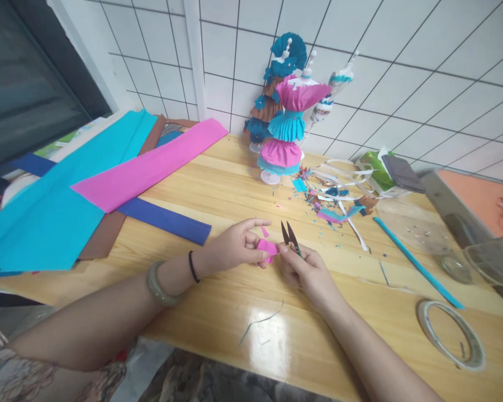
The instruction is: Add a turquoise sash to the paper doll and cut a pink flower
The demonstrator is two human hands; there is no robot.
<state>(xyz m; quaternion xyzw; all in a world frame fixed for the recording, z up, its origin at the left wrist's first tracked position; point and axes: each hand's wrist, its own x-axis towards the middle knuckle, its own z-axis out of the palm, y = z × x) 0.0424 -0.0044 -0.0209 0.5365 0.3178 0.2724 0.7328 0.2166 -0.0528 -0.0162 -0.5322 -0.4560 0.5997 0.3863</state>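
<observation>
Where scissors (pixel 291 239) sit beside pink paper (pixel 267 247), scraps (pixel 335 204) and dolls (pixel 283 111) beyond.

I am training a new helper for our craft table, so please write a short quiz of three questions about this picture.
1. True or false: the right hand holds the small scissors with the blades apart.
2. What does the left hand pinch? A) a pink paper piece B) a green ribbon C) a pencil
3. Fill in: the tape roll lies on the wooden table to the ____ of the right hand.
Key: 1 true; 2 A; 3 right.
</observation>
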